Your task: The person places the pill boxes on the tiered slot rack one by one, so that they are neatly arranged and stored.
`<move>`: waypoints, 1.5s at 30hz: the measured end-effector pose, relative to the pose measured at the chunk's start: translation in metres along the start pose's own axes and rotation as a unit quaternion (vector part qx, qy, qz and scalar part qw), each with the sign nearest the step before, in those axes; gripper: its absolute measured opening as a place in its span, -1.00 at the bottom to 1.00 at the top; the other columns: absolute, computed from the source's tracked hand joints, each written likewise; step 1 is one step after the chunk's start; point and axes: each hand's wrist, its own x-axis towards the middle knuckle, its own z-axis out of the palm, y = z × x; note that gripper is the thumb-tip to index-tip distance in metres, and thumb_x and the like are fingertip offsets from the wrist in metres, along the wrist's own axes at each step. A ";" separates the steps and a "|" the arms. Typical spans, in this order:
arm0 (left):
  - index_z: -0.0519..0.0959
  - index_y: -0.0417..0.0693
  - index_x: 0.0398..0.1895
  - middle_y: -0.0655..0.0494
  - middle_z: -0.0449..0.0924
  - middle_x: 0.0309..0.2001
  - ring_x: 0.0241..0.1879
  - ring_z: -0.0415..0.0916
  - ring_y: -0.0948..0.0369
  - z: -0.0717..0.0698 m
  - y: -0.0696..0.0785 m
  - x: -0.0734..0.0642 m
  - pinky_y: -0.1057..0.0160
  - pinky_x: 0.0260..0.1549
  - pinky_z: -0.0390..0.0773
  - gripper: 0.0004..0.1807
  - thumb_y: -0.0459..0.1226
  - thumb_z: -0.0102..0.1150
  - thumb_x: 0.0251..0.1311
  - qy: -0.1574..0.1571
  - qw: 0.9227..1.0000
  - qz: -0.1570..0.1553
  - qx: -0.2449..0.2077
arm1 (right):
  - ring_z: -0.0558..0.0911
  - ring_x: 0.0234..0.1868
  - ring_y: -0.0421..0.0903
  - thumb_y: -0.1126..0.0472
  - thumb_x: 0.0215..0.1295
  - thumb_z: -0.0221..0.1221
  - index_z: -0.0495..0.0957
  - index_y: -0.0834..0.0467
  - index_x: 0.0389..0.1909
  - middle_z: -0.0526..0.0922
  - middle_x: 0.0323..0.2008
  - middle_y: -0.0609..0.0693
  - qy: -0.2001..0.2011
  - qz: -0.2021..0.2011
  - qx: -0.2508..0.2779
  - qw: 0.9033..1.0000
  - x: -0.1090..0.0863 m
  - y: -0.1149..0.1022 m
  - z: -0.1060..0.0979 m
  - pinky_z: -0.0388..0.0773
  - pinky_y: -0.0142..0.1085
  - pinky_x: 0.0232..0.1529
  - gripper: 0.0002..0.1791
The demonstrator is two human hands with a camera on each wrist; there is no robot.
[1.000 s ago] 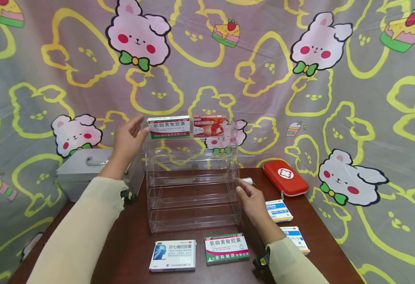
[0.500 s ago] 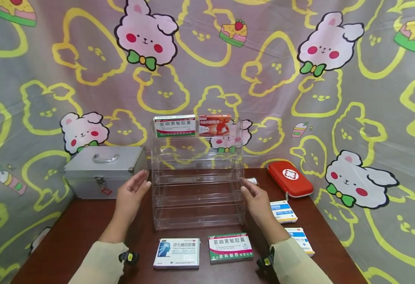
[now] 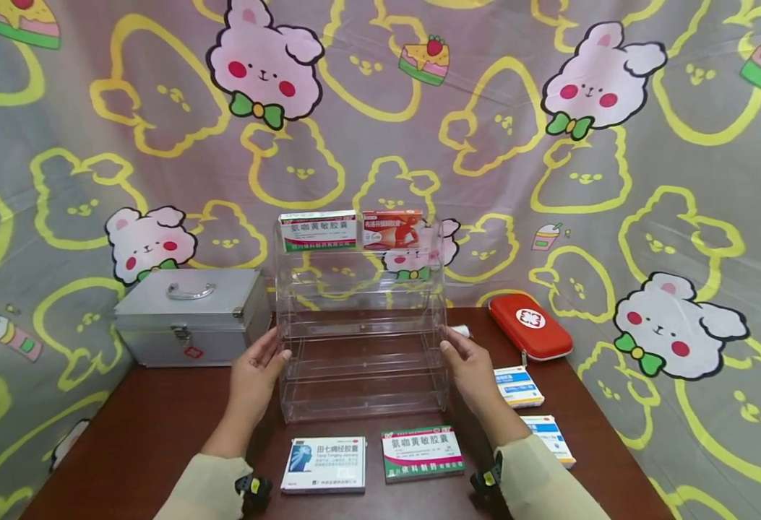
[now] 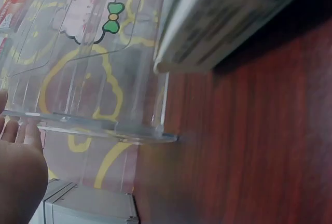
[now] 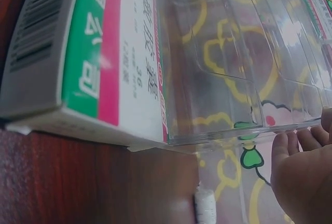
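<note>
A clear acrylic tiered display rack [image 3: 362, 325] stands on the dark wooden table. On its top tier sit a white-and-green medicine box [image 3: 318, 232] and an orange medicine box [image 3: 392, 231]. My left hand [image 3: 258, 375] holds the rack's left side, thumb at the front edge and fingers along the outside. The right hand [image 3: 471, 372] holds the opposite side panel in the same manner; in the right wrist view its fingertips [image 5: 306, 140] meet the panel from outside. In front of the rack lie a white medicine box [image 3: 324, 464] and a green-and-white one [image 3: 423, 453].
A silver metal case [image 3: 188, 318] stands at the back left. To the right are a red zip case [image 3: 531, 326] and two blue-and-white boxes [image 3: 519, 387], partly behind my right arm. A small white roll [image 3: 460, 331] lies behind the right hand. A patterned curtain hangs behind.
My left hand has come down from beside the top-left box to the rack's lower left side. The right hand stays at the right side. The view has shifted slightly.
</note>
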 end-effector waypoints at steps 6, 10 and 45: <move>0.40 -0.36 0.57 -0.34 0.37 0.57 0.60 0.29 -0.12 0.003 -0.006 -0.005 0.63 0.20 0.56 -0.37 -0.53 0.26 0.46 0.008 1.000 0.007 -0.023 | 0.55 0.50 0.06 0.24 0.63 0.24 0.56 0.19 0.49 0.62 0.45 0.12 -0.015 0.004 0.012 1.000 -0.002 0.001 -0.002 0.51 -0.72 0.18 -0.51; 0.41 -0.44 0.53 -0.40 0.37 0.55 0.55 0.38 0.02 0.006 -0.009 -0.006 0.61 0.21 0.56 -0.39 -0.57 0.24 0.44 0.025 0.999 0.022 -0.031 | 0.54 0.51 0.04 0.12 0.62 0.27 0.56 0.13 0.51 0.62 0.46 0.11 -0.041 0.009 -0.017 0.999 0.001 0.001 -0.012 0.55 -0.57 0.27 -0.48; 0.45 -0.43 0.51 -0.38 0.41 0.53 0.50 0.44 0.09 0.011 -0.008 -0.006 0.59 0.23 0.56 -0.42 -0.53 0.27 0.45 0.043 0.998 0.029 -0.034 | 0.48 0.46 0.43 -0.26 0.02 0.63 0.51 0.16 0.53 0.58 0.43 0.34 -0.221 0.020 -0.430 0.875 0.027 0.053 -0.169 0.51 0.44 0.39 0.09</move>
